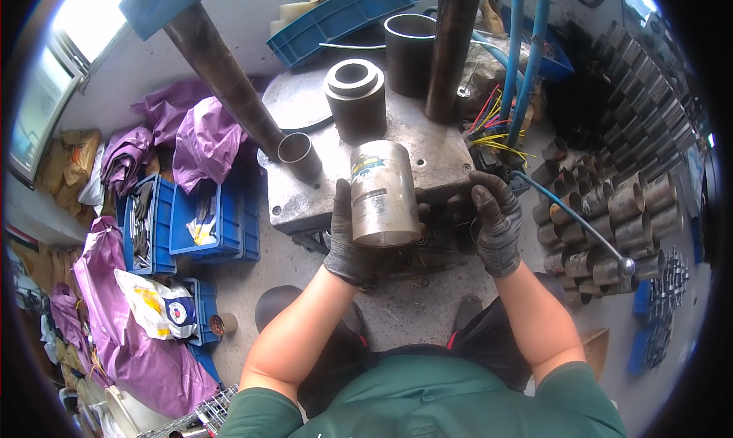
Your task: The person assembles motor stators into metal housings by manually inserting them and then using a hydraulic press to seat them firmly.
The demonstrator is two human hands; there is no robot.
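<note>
My left hand, in a dark grey glove, is closed on a metal cylinder with a printed label. Its thumb lies along the left side; the other fingers are mostly hidden behind the metal. The cylinder is tilted in front of the machine table. My right hand, gloved the same way, is raised to the right of the cylinder, apart from it. Its fingers are slightly bent and spread, with nothing visible in them. On the table beyond stands a dark round block with a stepped, ringed top.
A short tube and a wider tube stand on the table between two steel columns. A ball-ended lever juts out at right, near stacked metal sleeves. Blue crates and purple sheeting lie left.
</note>
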